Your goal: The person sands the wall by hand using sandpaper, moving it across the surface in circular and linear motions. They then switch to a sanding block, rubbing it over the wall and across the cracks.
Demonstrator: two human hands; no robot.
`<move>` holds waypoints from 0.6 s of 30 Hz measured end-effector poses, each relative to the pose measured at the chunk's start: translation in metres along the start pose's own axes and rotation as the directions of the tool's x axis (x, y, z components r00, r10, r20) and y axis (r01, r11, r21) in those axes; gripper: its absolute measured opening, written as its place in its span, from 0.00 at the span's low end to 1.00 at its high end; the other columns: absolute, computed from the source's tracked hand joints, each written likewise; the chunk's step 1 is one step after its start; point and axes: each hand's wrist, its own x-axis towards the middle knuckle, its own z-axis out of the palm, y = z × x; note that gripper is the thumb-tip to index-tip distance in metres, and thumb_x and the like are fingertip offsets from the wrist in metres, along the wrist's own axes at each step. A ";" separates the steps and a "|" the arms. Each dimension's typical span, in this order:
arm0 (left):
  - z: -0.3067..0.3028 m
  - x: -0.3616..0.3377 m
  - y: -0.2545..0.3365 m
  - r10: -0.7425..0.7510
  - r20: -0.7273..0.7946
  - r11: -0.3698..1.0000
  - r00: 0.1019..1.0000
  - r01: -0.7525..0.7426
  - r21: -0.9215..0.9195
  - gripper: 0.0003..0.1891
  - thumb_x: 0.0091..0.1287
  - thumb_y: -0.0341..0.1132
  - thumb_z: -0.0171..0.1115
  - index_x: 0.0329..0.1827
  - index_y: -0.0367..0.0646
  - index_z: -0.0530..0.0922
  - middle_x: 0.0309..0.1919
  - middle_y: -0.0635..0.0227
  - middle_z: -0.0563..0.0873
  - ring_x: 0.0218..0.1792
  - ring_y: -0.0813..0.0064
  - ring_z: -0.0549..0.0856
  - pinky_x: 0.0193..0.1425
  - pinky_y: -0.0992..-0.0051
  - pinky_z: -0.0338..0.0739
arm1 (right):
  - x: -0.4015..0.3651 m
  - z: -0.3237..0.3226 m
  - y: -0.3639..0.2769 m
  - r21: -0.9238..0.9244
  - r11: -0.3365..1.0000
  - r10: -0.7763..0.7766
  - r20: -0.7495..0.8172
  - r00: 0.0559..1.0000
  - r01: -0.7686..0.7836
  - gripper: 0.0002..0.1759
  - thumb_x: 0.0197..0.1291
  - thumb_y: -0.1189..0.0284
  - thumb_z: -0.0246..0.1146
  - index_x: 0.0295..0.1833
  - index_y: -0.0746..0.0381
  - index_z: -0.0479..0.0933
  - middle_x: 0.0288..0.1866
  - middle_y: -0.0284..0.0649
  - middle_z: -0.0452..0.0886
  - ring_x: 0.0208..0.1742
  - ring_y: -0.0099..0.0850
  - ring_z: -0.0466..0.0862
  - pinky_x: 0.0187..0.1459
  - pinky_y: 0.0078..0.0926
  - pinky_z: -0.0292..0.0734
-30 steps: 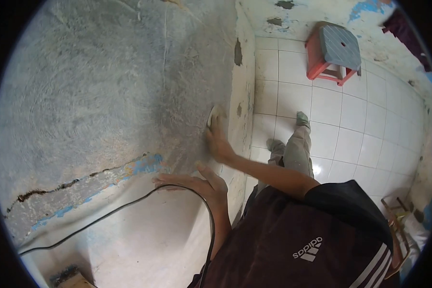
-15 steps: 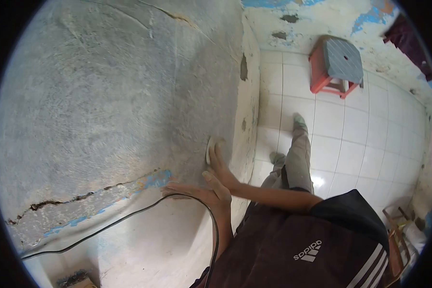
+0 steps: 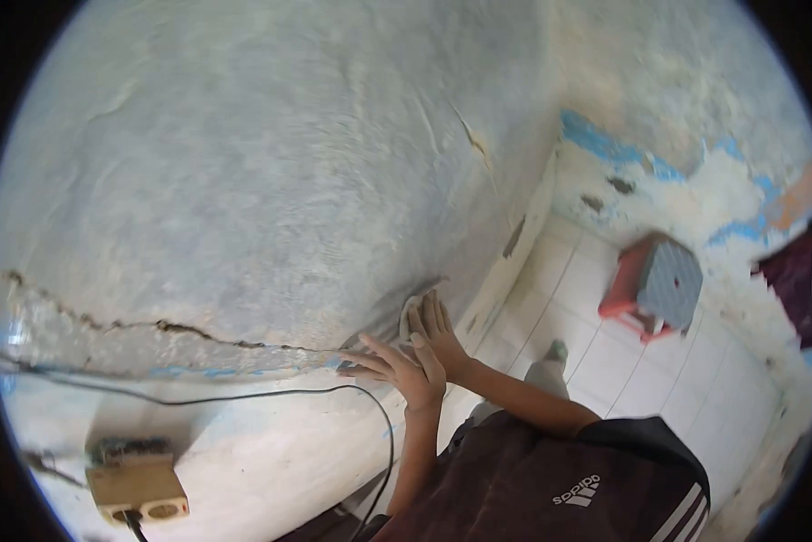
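Observation:
My right hand (image 3: 439, 336) presses a thin pale pad (image 3: 412, 314) flat against the grey plastered wall (image 3: 243, 208). Its fingers lie over the pad, whose exact kind I cannot make out. Just left of it and lower, my left hand (image 3: 408, 372) has its fingers spread, with the fingertips near the wall's cracked lower edge. Nothing shows in that hand. The two hands overlap slightly in view. A long crack (image 3: 207, 334) runs along the wall to the left of my fingers, with flaking blue paint below it.
A black cable (image 3: 270, 392) loops below my left hand. A socket box (image 3: 138, 488) with a plug in it is at the lower left. On the white tiled floor (image 3: 596, 352) stands a red stool with a grey top (image 3: 670, 285). Dark cloth (image 3: 796, 271) hangs at the right.
The view has swung, bringing the socket box into sight and shifting the stool lower. My right hand with the pad now sits closer to my left hand, whose fingers are more spread.

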 end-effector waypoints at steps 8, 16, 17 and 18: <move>0.025 0.032 0.056 -0.147 -0.215 0.984 0.965 0.121 -0.129 0.34 0.76 0.43 0.47 0.81 0.40 0.49 0.75 0.28 0.27 0.71 0.19 0.24 0.64 0.22 0.25 | 0.139 -0.134 0.006 -0.214 0.932 -0.331 -0.164 0.929 0.294 0.40 0.72 0.56 0.50 0.76 0.75 0.50 0.75 0.80 0.42 0.77 0.75 0.44 0.70 0.73 0.41; 0.044 0.057 0.092 -0.222 -0.284 0.960 0.933 0.159 -0.229 0.33 0.77 0.44 0.46 0.81 0.39 0.51 0.76 0.28 0.29 0.72 0.20 0.26 0.67 0.24 0.29 | 0.112 -0.134 0.048 -0.278 0.886 -0.323 0.207 0.924 0.372 0.39 0.72 0.55 0.52 0.75 0.76 0.55 0.76 0.77 0.45 0.77 0.73 0.48 0.71 0.71 0.42; 0.046 0.059 0.096 -0.205 -0.277 0.961 0.939 0.139 -0.238 0.33 0.77 0.44 0.46 0.81 0.39 0.51 0.76 0.28 0.29 0.73 0.21 0.26 0.67 0.25 0.29 | 0.142 -0.150 0.042 -0.252 0.874 -0.412 0.072 0.908 0.416 0.39 0.72 0.57 0.52 0.75 0.76 0.54 0.76 0.78 0.42 0.77 0.74 0.46 0.71 0.72 0.41; 0.048 0.062 0.101 -0.213 -0.283 0.958 0.935 0.143 -0.251 0.33 0.77 0.44 0.46 0.81 0.39 0.51 0.76 0.28 0.29 0.73 0.21 0.26 0.67 0.25 0.29 | 0.166 -0.165 0.036 -0.230 0.857 -0.486 -0.064 0.871 0.461 0.38 0.71 0.59 0.53 0.75 0.77 0.53 0.76 0.79 0.39 0.77 0.75 0.44 0.71 0.73 0.41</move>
